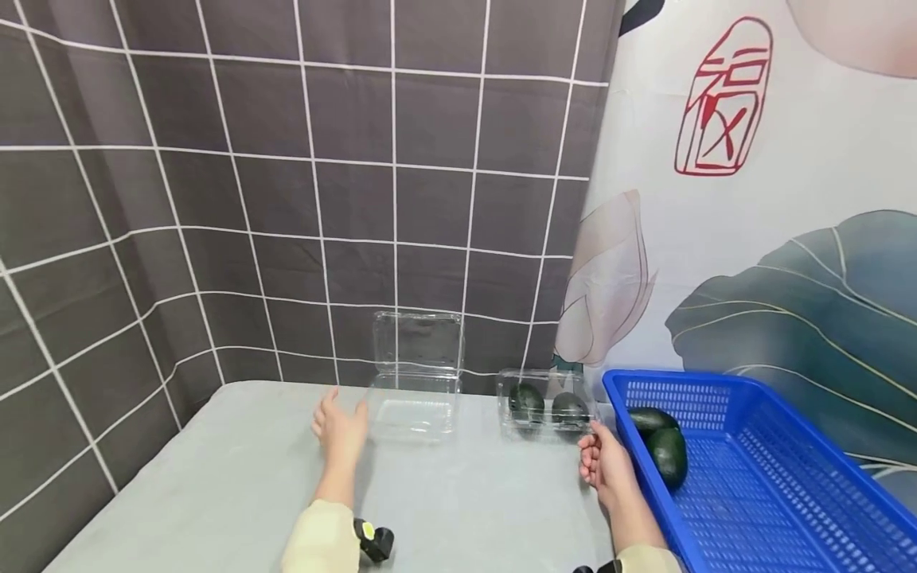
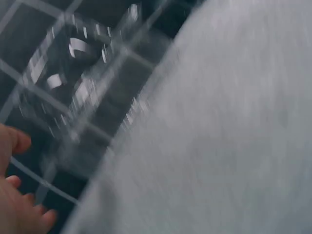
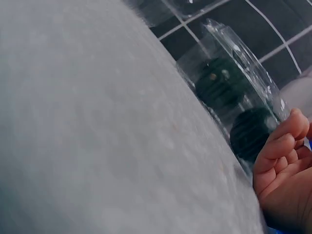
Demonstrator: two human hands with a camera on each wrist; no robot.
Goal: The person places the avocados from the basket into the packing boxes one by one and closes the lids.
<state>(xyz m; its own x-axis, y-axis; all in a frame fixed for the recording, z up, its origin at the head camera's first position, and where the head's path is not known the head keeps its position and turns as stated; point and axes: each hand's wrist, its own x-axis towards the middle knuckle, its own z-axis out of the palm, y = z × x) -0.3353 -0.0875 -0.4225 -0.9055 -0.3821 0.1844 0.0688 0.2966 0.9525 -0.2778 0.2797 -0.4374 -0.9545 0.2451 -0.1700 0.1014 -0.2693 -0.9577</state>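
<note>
An unlidded clear plastic clamshell box [image 1: 414, 418] stands on the table at the centre, its lid raised against the wall. My left hand [image 1: 340, 426] is just left of it, fingers spread and holding nothing. In the left wrist view the box is blurred, and part of the left hand [image 2: 22, 204] shows at the edge. Farther right stands a closed clear clamshell box [image 1: 512, 422] with two dark green avocados [image 1: 526, 403] inside. At its near right corner is my right hand [image 1: 605, 461], its fingers loosely curled; whether they touch the box is unclear.
A blue plastic basket [image 1: 745, 509] stands right of the right hand, with two dark green avocados [image 1: 668, 458] by its left wall. A dark gridded curtain [image 1: 358, 199] hangs behind the pale table [image 1: 473, 509]. A white printed cloth [image 1: 645, 159] hangs behind the basket.
</note>
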